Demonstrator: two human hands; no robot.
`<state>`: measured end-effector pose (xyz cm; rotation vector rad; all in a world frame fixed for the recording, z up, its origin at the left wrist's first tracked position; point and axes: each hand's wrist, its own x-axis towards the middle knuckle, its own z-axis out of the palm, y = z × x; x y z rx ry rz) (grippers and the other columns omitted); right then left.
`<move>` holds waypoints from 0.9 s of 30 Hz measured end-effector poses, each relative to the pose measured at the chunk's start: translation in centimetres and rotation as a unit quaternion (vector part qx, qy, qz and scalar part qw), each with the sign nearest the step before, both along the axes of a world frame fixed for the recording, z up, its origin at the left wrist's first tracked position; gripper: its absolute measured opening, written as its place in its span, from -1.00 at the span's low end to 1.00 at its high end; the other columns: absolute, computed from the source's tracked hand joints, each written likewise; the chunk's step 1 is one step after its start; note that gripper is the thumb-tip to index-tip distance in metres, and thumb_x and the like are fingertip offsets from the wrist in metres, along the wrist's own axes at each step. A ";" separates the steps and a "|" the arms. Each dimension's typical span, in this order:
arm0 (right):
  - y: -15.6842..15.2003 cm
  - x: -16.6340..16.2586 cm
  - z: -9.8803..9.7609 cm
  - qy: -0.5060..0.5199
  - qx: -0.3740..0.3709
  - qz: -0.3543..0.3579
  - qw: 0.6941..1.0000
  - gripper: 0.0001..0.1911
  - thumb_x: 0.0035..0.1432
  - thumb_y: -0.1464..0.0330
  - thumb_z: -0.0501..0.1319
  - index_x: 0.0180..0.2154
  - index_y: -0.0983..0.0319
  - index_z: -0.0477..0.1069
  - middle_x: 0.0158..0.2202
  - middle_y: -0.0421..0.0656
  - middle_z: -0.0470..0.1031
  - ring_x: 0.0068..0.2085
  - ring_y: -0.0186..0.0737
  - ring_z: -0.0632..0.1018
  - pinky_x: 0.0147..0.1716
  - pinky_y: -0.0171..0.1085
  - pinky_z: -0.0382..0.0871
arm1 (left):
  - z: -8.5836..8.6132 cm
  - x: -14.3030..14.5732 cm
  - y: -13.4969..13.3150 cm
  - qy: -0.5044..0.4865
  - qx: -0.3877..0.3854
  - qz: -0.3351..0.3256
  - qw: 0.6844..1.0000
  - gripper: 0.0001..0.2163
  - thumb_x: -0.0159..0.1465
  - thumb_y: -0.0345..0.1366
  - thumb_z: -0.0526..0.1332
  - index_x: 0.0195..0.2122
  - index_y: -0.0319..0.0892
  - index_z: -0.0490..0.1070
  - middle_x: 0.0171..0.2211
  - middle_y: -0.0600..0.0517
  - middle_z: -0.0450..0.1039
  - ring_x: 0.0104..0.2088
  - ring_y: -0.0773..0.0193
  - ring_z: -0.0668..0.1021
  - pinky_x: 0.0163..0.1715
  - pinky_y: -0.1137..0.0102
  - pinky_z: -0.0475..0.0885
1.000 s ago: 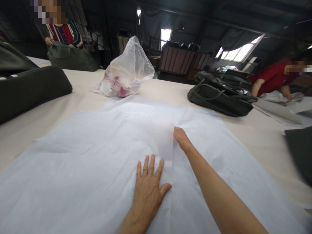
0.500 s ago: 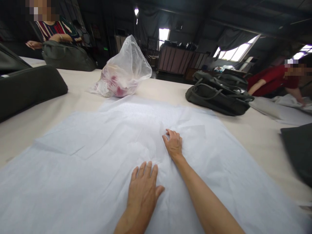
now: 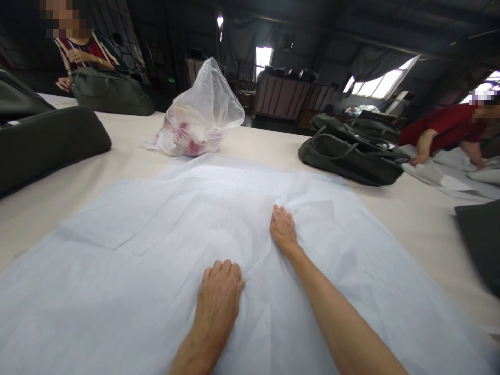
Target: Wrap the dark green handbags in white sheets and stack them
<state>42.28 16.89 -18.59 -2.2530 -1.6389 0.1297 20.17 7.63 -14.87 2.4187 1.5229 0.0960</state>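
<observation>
A large sheet of thin white tissue paper [image 3: 164, 260] is lying spread flat across the pale desk [image 3: 410, 219], directly under and ahead of both hands. The left hand [image 3: 219, 291] is resting knuckles-up on the paper, its fingers curled under and bunched on the sheet. The right hand [image 3: 283, 229] is being held farther forward, slightly to the right, fingers pressed flat on a small raised fold. The two hands are being kept apart, the right nearer the fold. The sheet's long axis is running left to right across the view.
</observation>
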 end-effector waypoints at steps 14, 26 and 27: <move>0.6 0.0 -0.2 -0.001 -0.022 -0.046 0.999 -0.39 0.35 0.17 -0.14 0.31 0.31 0.11 0.37 -0.11 0.05 0.39 -0.11 -0.03 0.34 -0.09 -0.28 | 0.4 -4.9 3.0 -0.346 -0.236 0.184 0.889 -0.63 0.18 0.11 0.06 -0.46 -0.11 0.17 -0.56 0.18 0.12 -0.52 0.32 0.22 -0.52 0.43 0.15; 0.0 0.2 -0.1 -0.040 -0.004 -0.025 0.999 -0.43 0.31 0.42 -0.16 0.32 0.31 0.08 0.37 -0.07 0.05 0.38 -0.06 0.02 0.32 -0.04 -0.20 | 0.2 -1.1 0.4 -0.047 0.009 -0.047 0.998 -0.48 0.31 -0.32 0.12 0.29 0.09 0.10 -0.19 0.02 0.43 -0.18 0.14 0.45 -0.12 0.25 0.30; 0.0 0.3 -0.2 -0.043 -0.004 -0.024 0.999 -0.42 0.29 0.46 -0.16 0.33 0.31 0.07 0.37 -0.06 0.04 0.38 -0.06 0.02 0.32 -0.03 -0.19 | 0.2 -0.9 0.3 -0.022 0.014 -0.062 0.998 -0.47 0.31 -0.30 0.15 0.30 0.12 0.10 -0.18 0.01 0.43 -0.17 0.13 0.45 -0.12 0.24 0.30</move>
